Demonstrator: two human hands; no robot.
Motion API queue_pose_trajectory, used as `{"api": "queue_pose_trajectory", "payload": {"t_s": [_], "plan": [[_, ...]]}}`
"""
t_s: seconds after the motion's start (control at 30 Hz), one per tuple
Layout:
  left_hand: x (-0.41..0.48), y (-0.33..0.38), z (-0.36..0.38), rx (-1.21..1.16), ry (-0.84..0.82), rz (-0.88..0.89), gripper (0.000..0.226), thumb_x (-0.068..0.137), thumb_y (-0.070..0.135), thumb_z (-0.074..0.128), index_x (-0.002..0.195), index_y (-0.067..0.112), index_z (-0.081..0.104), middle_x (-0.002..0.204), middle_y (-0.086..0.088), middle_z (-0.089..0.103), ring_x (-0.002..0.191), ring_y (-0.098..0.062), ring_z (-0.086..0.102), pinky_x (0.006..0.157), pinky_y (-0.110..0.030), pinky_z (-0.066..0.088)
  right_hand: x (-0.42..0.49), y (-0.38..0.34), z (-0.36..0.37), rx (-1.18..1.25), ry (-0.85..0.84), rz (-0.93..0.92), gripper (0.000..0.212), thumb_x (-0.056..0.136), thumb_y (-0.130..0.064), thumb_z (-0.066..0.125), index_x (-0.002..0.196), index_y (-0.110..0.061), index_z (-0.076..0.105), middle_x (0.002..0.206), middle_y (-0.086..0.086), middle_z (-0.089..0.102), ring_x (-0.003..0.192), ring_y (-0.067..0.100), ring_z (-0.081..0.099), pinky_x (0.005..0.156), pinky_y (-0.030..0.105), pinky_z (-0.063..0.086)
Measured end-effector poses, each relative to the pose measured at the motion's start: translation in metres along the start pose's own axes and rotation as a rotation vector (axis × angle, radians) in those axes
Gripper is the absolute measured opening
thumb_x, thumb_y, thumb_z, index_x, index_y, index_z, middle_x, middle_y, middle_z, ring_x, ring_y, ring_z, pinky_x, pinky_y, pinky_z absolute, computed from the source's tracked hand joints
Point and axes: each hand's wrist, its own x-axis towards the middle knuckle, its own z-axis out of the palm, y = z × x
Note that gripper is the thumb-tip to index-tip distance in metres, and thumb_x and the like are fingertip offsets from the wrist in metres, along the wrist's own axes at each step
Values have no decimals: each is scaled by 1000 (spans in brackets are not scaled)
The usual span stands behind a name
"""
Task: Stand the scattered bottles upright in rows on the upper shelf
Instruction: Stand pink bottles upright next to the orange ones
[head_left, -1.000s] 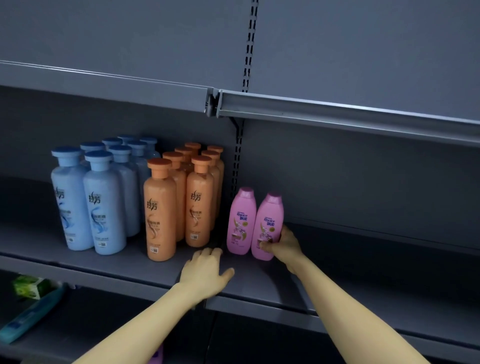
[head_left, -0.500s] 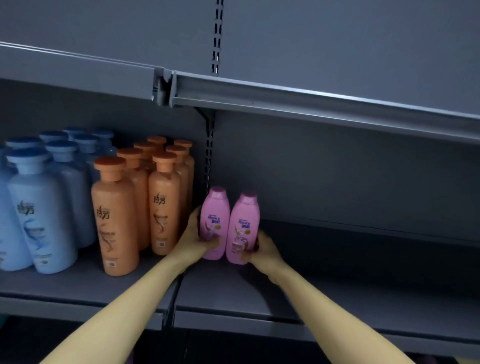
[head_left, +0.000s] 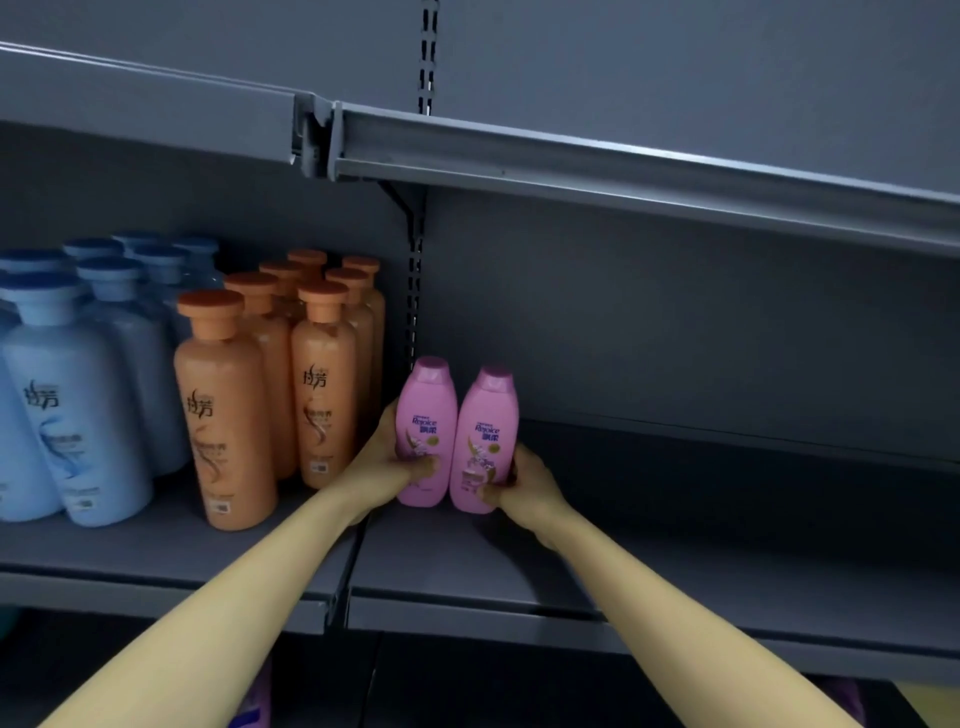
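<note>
Pink bottles stand side by side, left hand gripping one, right hand the other.

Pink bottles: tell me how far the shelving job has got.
Done: blue bottles and orange bottles stand in rows on the shelf. In hand: the left hand grips the left pink bottle, the right hand the right pink bottle, both upright, side by side. Left: a purple thing shows below, perhaps another bottle to bring up.

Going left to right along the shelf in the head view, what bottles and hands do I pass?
blue bottles → orange bottles → left hand → left pink bottle → right pink bottle → right hand
</note>
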Motion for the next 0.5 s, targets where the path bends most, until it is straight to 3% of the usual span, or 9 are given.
{"api": "queue_pose_trajectory", "payload": {"t_s": [0.27, 0.33, 0.4, 0.5], "plan": [[-7, 1, 3, 20, 41, 5, 79, 80, -11, 65, 143, 16, 26, 101, 15, 55, 87, 9, 52, 64, -5, 45, -10, -5, 1, 21, 9, 23, 51, 80, 3, 68, 126, -10, 51, 124, 7, 61, 111, 17, 57, 88, 23, 44], [-11, 0, 2, 34, 51, -1, 84, 79, -7, 69, 145, 16, 23, 107, 12, 56, 96, 2, 56, 76, -9, 45, -14, -4, 2, 5, 17, 40, 50, 79, -1, 70, 124, -10, 51, 123, 6, 61, 110, 17, 57, 88, 24, 45], [-18, -2, -2, 86, 66, -27, 89, 77, 3, 74, 148, 15, 22, 119, 4, 55, 111, -11, 54, 90, -22, 42, -20, -4, 1, -22, 36, 54, 49, 79, -7, 72, 123, -10, 50, 124, 6, 61, 109, 17, 57, 86, 24, 45], [-33, -2, -3, 308, 138, -26, 73, 81, 16, 72, 143, 11, 33, 130, -5, 55, 120, -22, 53, 93, -26, 40, -30, -3, 2, -200, 125, 52, 56, 86, -18, 66, 135, -10, 41, 132, 10, 54, 120, 26, 53, 90, 28, 44]]}}
